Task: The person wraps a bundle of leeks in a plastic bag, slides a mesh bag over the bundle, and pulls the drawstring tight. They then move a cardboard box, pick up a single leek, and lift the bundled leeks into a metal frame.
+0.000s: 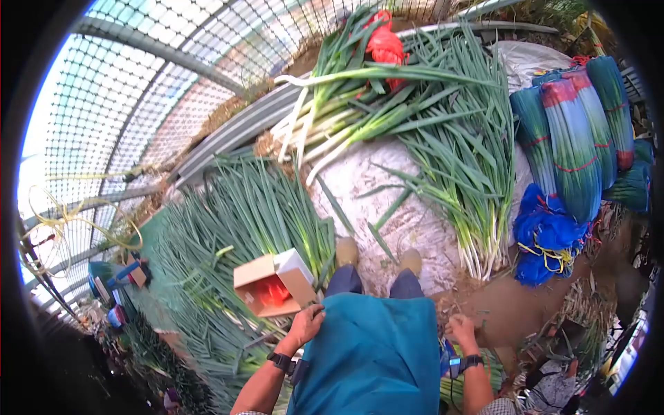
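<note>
My left hand (307, 326) is at the left edge of the blue-green apron (373, 353), its fingers curled in. Whether it pinches the cloth or only touches it, I cannot make out. Just beyond it an open cardboard box (254, 275) with red material inside rests on leafy green onions (256, 200). My right hand (461, 330) is held apart from the apron on the other side, fingers bent inward; anything inside them is hidden. Past my boots, more loose green onions (470, 173) lie on a pale sheet (373, 169).
Tied green onion bundles (570, 138) are stacked at the right, above a heap of blue netting (543, 235). Red plastic (384, 45) lies on the far pile. A mesh wall (117, 104) with metal bars curves along the left, where a yellow hose (66, 218) hangs.
</note>
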Tool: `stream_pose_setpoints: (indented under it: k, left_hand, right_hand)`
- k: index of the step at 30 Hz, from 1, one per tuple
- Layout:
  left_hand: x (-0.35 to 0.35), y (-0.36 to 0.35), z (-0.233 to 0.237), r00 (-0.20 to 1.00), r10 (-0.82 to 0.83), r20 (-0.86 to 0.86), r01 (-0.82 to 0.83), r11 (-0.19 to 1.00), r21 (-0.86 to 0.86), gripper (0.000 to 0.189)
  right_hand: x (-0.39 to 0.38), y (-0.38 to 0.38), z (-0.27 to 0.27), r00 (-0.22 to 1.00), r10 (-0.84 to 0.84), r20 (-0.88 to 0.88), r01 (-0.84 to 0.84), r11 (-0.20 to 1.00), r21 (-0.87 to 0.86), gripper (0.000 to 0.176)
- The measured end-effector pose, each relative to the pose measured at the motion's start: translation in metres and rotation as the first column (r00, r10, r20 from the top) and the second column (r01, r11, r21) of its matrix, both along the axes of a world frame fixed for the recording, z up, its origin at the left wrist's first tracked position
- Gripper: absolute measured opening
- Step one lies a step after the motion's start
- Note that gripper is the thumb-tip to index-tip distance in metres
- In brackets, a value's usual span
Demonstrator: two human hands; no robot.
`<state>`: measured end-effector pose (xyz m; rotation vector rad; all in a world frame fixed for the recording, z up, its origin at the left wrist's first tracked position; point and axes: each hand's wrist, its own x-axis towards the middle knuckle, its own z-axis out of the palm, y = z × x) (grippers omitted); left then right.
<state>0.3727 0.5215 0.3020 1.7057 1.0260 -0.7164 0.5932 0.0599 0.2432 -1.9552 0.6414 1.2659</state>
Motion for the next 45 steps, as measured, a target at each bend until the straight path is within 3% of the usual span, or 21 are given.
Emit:
stream_pose_setpoints:
  k: [2, 5, 6, 9, 10, 12, 15, 18, 22, 25, 26, 29, 30, 33, 35, 36, 37, 39, 40, 41, 45]
  left_hand:
    - [0.005, 0.032, 0.000, 0.997, -0.030, 0.073, 0.031, 0.999, -0.019, 0.035]
    - [0.006, 0.080, 0.009, 0.997, 0.033, -0.065, -0.032, 0.999, 0.018, 0.037]
    - [0.020, 0.091, 0.027, 0.983, 0.138, -0.123, -0.141, 0.990, -0.024, 0.035]
    - [-0.001, 0.120, 0.019, 0.957, 0.223, -0.186, -0.222, 0.975, 0.024, 0.031]
    - [0.001, 0.128, 0.018, 0.961, 0.151, -0.231, -0.148, 0.989, 0.031, 0.030]
    - [0.014, 0.137, 0.007, 0.954, 0.021, -0.298, -0.012, 0.999, 0.032, 0.031]
    - [0.071, 0.142, 0.000, 0.925, -0.317, -0.207, 0.348, 0.928, 0.135, 0.034]
    - [0.144, 0.150, -0.016, 0.909, -0.406, -0.096, 0.417, 0.895, 0.158, 0.035]
    - [0.259, 0.173, -0.039, 0.874, -0.485, 0.029, 0.478, 0.869, 0.131, 0.033]
    - [0.350, 0.193, -0.073, 0.736, -0.665, 0.128, 0.630, 0.741, 0.230, 0.031]
    - [0.381, 0.200, -0.088, 0.660, -0.746, 0.093, 0.712, 0.660, 0.239, 0.030]
    - [0.480, 0.198, -0.109, 0.518, -0.855, -0.007, 0.836, 0.505, 0.216, 0.027]
    - [0.505, 0.209, -0.143, 0.449, -0.892, 0.051, 0.854, 0.445, 0.271, 0.025]
    - [0.578, 0.229, -0.215, 0.248, -0.962, 0.113, 0.790, 0.268, 0.551, 0.019]
    - [0.642, 0.225, -0.246, 0.257, -0.963, -0.082, 0.838, 0.180, 0.515, 0.021]
    - [0.659, 0.254, -0.306, 0.255, -0.967, -0.024, 0.812, 0.200, 0.549, 0.030]
    - [0.678, 0.236, -0.300, 0.409, -0.912, 0.025, 0.681, 0.324, 0.657, 0.036]
    - [0.704, 0.247, -0.345, 0.641, -0.763, -0.077, 0.714, 0.558, 0.423, 0.037]
    - [0.712, 0.246, -0.357, 0.743, -0.655, -0.137, 0.662, 0.687, 0.301, 0.036]
    - [0.720, 0.234, -0.345, 0.847, -0.508, -0.156, 0.528, 0.838, 0.135, 0.035]
    - [0.703, 0.250, -0.366, 0.878, -0.479, -0.006, 0.473, 0.866, 0.160, 0.030]
  right_hand:
    - [-0.021, 0.015, 0.004, 0.999, -0.047, -0.015, 0.047, 0.999, 0.010, 0.024]
    - [-0.050, 0.046, 0.002, 0.947, 0.259, 0.191, -0.260, 0.965, -0.021, 0.026]
    - [-0.049, 0.062, 0.018, 0.943, 0.251, 0.220, -0.247, 0.968, -0.045, 0.028]
    - [-0.058, 0.061, 0.011, 0.970, 0.212, 0.120, -0.213, 0.977, -0.003, 0.033]
    - [-0.058, 0.057, 0.008, 0.970, 0.203, 0.132, -0.208, 0.978, 0.026, 0.032]
    - [-0.056, 0.045, 0.008, 0.993, -0.119, 0.027, 0.117, 0.991, 0.064, 0.032]
    - [-0.060, 0.012, -0.010, 0.912, -0.410, -0.014, 0.409, 0.908, 0.091, 0.030]
    - [-0.050, 0.004, -0.001, 0.905, -0.425, 0.017, 0.425, 0.905, -0.022, 0.030]
    - [-0.058, 0.026, 0.002, 0.884, -0.464, 0.054, 0.466, 0.884, -0.028, 0.022]
    - [-0.051, 0.073, 0.023, 0.924, -0.356, 0.142, 0.370, 0.924, -0.091, 0.019]
    - [-0.055, 0.090, 0.021, 0.878, -0.475, 0.052, 0.478, 0.872, -0.107, 0.021]
    - [-0.093, 0.129, 0.010, 0.992, -0.121, 0.032, 0.125, 0.973, -0.193, 0.023]
    - [-0.126, 0.141, -0.006, 0.975, -0.180, 0.132, 0.193, 0.976, -0.100, 0.027]
    - [-0.160, 0.193, -0.002, 0.941, 0.187, 0.283, -0.151, 0.978, -0.146, 0.024]
    - [-0.190, 0.236, 0.007, 0.929, -0.322, 0.182, 0.338, 0.939, -0.060, 0.024]
    - [-0.204, 0.243, 0.005, 0.907, -0.406, 0.112, 0.415, 0.907, -0.076, 0.024]
    - [-0.214, 0.251, 0.005, 0.872, -0.488, 0.047, 0.490, 0.866, -0.102, 0.025]
    - [-0.231, 0.269, 0.017, 0.916, -0.360, -0.179, 0.329, 0.927, -0.180, 0.026]
    - [-0.258, 0.283, 0.020, 0.835, -0.532, -0.138, 0.496, 0.838, -0.230, 0.026]
    - [-0.260, 0.291, 0.033, 0.804, -0.565, -0.185, 0.517, 0.818, -0.251, 0.027]
    - [-0.232, 0.309, 0.050, 0.750, -0.578, -0.321, 0.526, 0.816, -0.240, 0.031]
